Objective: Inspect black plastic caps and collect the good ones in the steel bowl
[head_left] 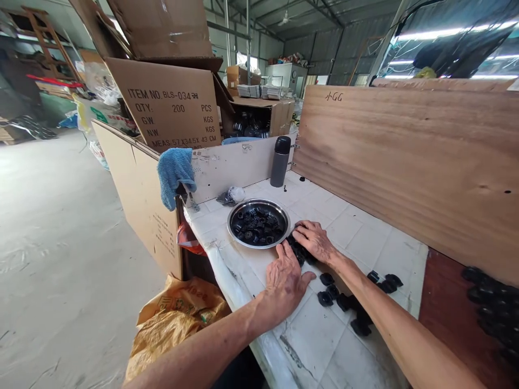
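Note:
My left hand rests low over the white table, fingers stretched toward the near rim of a round steel dish and thumb held apart. Small black plastic parts fill the bottom of the dish. Beside the dish my right hand lies over a cluster of similar black parts, its fingers spread and slightly bent. Some of that cluster is hidden under the hands. More loose black parts lie near my right forearm, which covers some of them. Neither hand visibly grips a part.
A grey flask stands at the table's back corner. Behind the dish is a small plastic bag. A blue cloth hangs over the low side board. A wooden panel borders the right. Black pieces pile at far right.

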Tool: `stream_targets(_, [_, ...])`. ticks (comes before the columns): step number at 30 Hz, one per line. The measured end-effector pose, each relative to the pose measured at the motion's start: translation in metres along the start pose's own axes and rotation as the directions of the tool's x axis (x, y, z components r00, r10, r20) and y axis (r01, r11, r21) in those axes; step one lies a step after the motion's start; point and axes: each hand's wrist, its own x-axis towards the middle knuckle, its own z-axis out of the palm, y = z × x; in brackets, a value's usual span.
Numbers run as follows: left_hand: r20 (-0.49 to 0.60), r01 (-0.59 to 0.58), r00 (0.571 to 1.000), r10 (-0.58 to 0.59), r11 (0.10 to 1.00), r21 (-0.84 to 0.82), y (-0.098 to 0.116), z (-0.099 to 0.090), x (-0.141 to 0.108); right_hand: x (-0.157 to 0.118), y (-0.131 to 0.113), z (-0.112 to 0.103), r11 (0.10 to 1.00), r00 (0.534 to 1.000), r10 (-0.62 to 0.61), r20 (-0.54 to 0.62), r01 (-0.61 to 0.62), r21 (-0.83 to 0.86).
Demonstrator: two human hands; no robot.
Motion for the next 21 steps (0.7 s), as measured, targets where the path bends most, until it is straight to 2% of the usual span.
stream_targets(2, [0.065,0.041,0.997,-0.034,0.993,-0.113,0.007,-0.004,0.007,-0.015,-0.008,0.002,0.997,0.997,-0.077,-0.003,0.077,0.012])
stream_targets(4, [0.121,0.087,0.991,-0.063,0.974,-0.208,0.014,-0.010,0.012,-0.026,-0.015,0.003,0.995,0.995,-0.093,-0.029,0.094,0.024])
stream_targets(8, [0.143,0.108,0.987,-0.068,0.949,-0.298,0.017,-0.014,0.015,-0.034,-0.022,0.005,0.998,0.984,0.032,-0.175,-0.020,0.066])
stream_targets(13, [0.105,0.049,0.994,-0.012,0.931,-0.362,0.009,-0.007,0.018,-0.032,-0.019,0.007,0.978,0.942,0.167,-0.292,-0.121,0.168])
stream_targets(17, [0.089,0.034,0.996,0.002,0.915,-0.402,0.007,-0.007,0.022,-0.029,-0.027,0.000,0.932,0.884,0.298,-0.361,-0.187,0.310])
stream_targets(19, [0.024,-0.028,0.999,0.042,0.905,-0.425,0.008,-0.015,0.025,-0.024,-0.039,-0.007,0.901,0.864,0.342,-0.369,-0.191,0.389])
stream_targets(21, [-0.080,-0.117,0.993,0.091,0.893,-0.436,0.005,-0.028,0.031,-0.014,-0.057,-0.012,0.880,0.869,0.342,-0.356,-0.163,0.446])
